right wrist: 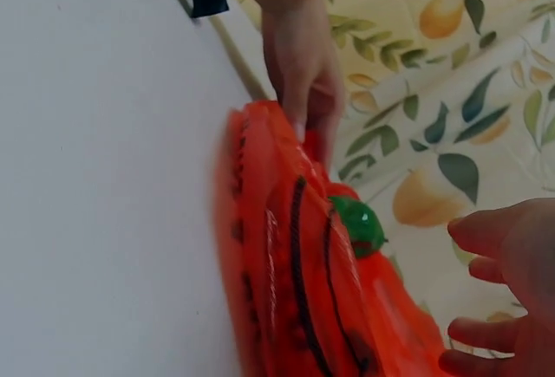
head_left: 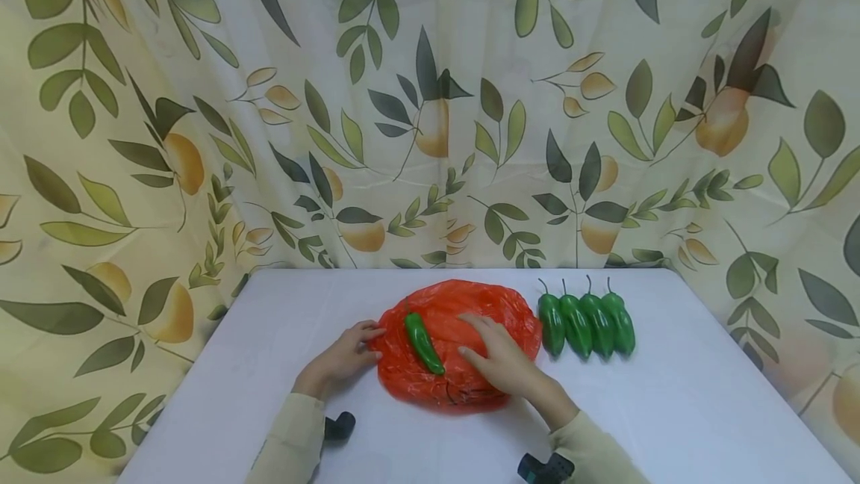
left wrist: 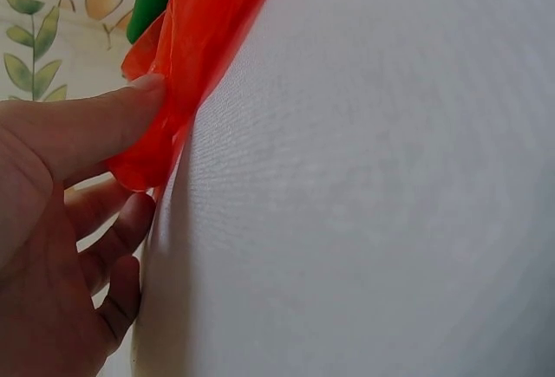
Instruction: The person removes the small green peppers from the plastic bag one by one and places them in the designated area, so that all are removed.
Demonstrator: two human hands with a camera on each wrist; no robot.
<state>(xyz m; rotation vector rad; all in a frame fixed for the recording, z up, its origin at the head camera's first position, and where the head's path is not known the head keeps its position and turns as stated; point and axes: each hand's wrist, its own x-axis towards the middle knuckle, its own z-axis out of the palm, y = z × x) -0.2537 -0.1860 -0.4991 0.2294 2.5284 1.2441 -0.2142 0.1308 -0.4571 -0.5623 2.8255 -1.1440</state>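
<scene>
A red plastic bag [head_left: 463, 364] lies spread on the white table, with a single green pepper [head_left: 424, 343] resting on it, left of its middle. At the bag's left edge, my left hand [head_left: 344, 357] pinches the thin plastic; the left wrist view shows the thumb [left wrist: 113, 121] on one side and fingers on the other. My right hand [head_left: 500, 357] is over the right part of the bag with its fingers spread. The right wrist view shows these fingers [right wrist: 490, 334] apart from the bag and holding nothing. Dark cord-like lines [right wrist: 303, 264] run along the bag's near side.
Several green peppers [head_left: 586, 323] stand in a row just right of the bag, stems pointing away. The white table [head_left: 672, 409] ends at the back against a curtain [head_left: 470, 95] printed with leaves and fruit.
</scene>
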